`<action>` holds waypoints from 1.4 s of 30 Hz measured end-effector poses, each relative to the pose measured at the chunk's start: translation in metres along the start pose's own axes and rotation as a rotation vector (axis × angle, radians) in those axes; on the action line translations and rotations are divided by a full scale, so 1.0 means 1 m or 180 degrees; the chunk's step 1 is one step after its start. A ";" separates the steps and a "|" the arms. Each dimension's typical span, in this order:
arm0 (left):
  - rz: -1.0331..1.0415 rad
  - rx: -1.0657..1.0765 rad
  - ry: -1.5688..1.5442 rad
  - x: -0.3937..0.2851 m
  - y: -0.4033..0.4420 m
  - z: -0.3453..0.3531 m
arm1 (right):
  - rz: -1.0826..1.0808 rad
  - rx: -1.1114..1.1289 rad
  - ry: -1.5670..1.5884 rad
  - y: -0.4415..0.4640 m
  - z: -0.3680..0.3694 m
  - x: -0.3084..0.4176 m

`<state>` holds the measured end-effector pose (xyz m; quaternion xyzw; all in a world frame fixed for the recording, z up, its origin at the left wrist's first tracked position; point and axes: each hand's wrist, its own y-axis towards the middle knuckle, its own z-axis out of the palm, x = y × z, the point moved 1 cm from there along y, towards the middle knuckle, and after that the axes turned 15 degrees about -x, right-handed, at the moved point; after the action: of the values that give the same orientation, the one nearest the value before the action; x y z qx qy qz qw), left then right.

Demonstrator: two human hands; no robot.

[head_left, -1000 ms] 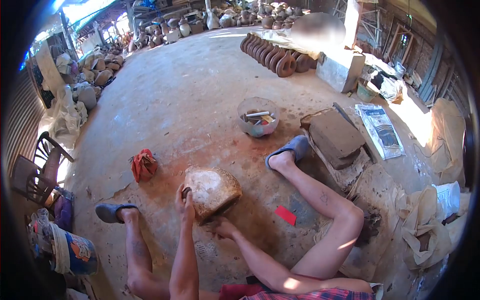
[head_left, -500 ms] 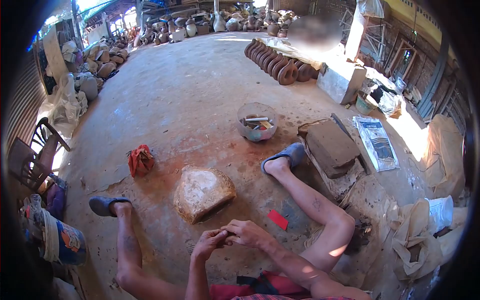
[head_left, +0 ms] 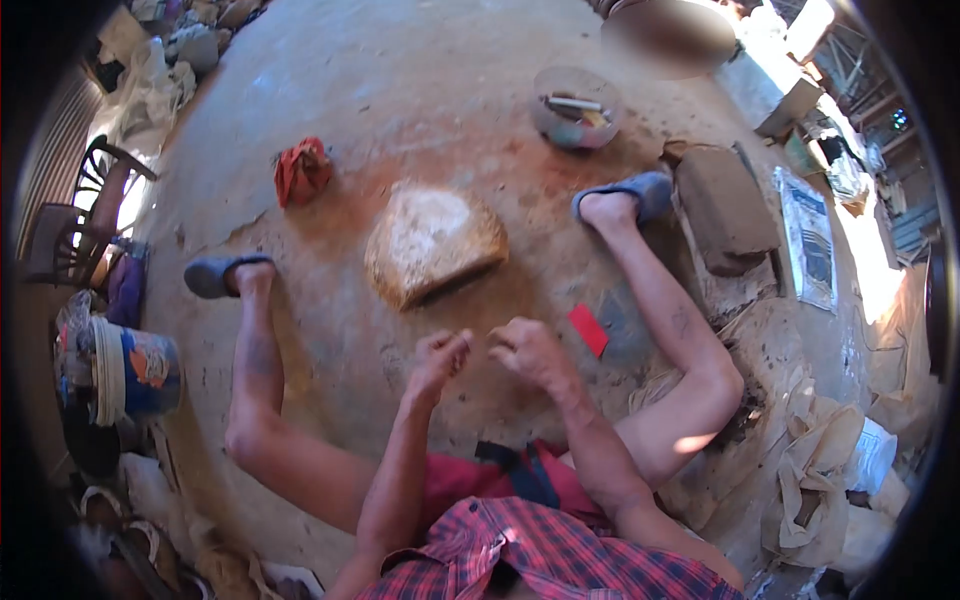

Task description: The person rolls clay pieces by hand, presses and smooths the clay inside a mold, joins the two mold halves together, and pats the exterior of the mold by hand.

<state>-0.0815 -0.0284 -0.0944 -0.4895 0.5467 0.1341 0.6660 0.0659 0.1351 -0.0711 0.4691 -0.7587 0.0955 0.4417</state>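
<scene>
My left hand (head_left: 439,364) is raised in front of my lap with its fingers curled into a pinch. Level with it, a short gap away, my right hand (head_left: 532,354) also has bent, closed fingers. Anything held in either is too small to make out. Just beyond both hands sits a stone-like block (head_left: 438,240) with a pale, dusty top. A flat red piece (head_left: 588,331) lies on the floor to the right of my right hand.
Beyond the block are a crumpled red cloth (head_left: 302,172) and a clear plastic bowl of tools (head_left: 576,112). A big brown clay block (head_left: 725,208) lies past my right foot. A paint bucket (head_left: 146,371) stands left, near a wooden chair (head_left: 88,225).
My hands were touching each other and are now apart, the right one further right. The view has tipped down, showing more of my checked shirt.
</scene>
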 end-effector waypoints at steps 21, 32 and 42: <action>-0.0206 -0.0853 -0.2460 0.032 0.105 0.093 | 0.1064 -0.0741 0.0017 0.004 -0.028 -0.038; 0.0112 -0.0737 -0.1379 0.027 0.129 0.107 | 0.1339 -0.0975 0.0437 0.037 -0.024 -0.048; 0.0639 0.0231 -0.0018 0.007 0.105 0.091 | 0.0675 -0.1863 0.0564 0.212 0.046 -0.105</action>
<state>-0.1001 0.0925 -0.1610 -0.4075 0.5955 0.1816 0.6681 -0.1114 0.2902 -0.1209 0.2305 -0.7572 -0.0407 0.6098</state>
